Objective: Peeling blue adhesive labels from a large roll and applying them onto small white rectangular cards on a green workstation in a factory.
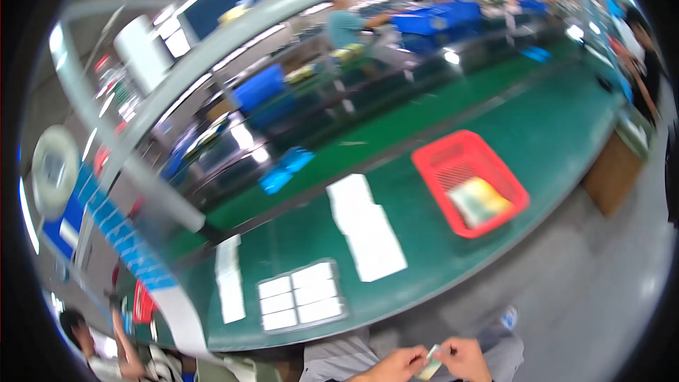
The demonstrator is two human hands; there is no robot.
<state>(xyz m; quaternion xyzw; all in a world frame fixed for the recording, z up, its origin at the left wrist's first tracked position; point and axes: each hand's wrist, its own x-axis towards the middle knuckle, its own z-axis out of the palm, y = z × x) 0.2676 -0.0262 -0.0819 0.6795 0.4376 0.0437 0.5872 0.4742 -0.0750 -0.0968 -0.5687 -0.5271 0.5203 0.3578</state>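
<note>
Low in the view, over my lap, my left hand (400, 364) and my right hand (462, 358) are close together, fingers closed. Between them is a small, flat, pale yellow-green piece (429, 363), pinched from both sides; blur and my fingers hide its exact kind. On the green worktable (283, 240) nearest my hands lies a clear-edged tray (338, 311) with several white rectangles in it. Overlapping white sheets (371, 237) lie beyond it. To the right stands a red plastic basket (435, 177) with white and yellow packets (481, 201) inside.
A narrow white strip (229, 279) lies left of the tray. Blue packets (286, 170) rest on the green conveyor belt (375, 140) behind the table. A grey frame post (155, 191) and a tape roll (55, 170) stand at left. Other people work far back and at both sides.
</note>
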